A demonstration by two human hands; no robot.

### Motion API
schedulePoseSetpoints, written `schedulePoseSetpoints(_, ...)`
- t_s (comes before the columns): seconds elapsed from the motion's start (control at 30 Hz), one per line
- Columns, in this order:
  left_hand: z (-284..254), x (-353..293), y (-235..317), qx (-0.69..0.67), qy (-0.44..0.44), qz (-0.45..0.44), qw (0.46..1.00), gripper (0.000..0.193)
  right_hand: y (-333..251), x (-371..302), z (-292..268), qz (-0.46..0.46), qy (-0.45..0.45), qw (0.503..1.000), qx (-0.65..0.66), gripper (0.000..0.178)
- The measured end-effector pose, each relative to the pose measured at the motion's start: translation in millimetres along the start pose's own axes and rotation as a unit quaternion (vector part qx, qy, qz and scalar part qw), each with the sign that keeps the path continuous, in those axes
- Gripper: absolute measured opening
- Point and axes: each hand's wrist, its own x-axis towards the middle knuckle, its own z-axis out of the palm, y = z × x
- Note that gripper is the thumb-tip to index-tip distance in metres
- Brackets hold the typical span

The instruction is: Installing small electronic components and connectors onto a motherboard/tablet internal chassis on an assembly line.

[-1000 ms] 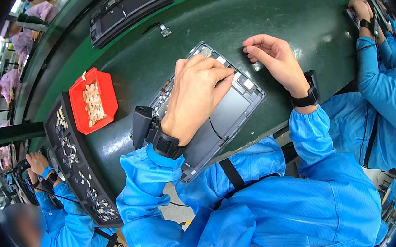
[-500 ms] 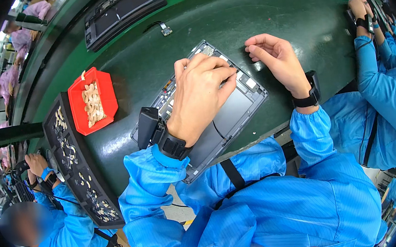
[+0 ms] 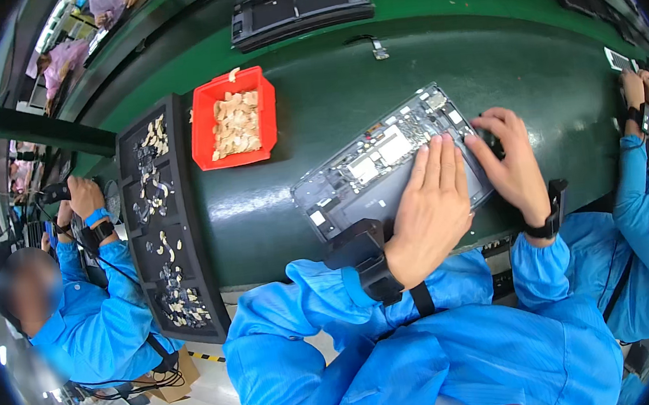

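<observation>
Tablet (image 3: 379, 181) lies uncovered on counter (image 3: 329, 93), part hidden under flat left hand (image 3: 431, 212); right hand (image 3: 512, 165) curled at edge, grip unclear. Red bin (image 3: 269, 118) holds pale pieces (image 3: 237, 125); black tray (image 3: 195, 215), bits (image 3: 155, 191) too small to identify.

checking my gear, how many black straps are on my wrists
2: the left strap sits on the wrist behind the left hand, which lies over the opened device; the right strap sits behind the right hand, near the device's edge. The sleeves could hide more.

A green bench (image 3: 558, 117) carries an opened device (image 3: 372, 168) and 1 red bin (image 3: 268, 110).
</observation>
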Motion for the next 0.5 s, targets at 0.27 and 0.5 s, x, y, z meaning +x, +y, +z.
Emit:
schedulePoseSetpoints(0.27,4,-5,3,-0.036,0.05,0.02,0.998,0.075,-12,-7,6,0.056,-0.036,0.994,0.088,0.024)
schedulePoseSetpoints(0.5,-29,4,-22,-0.276,0.1,0.097,0.951,0.054,8,6,-25,0.27,-0.101,0.859,0.423,0.022)
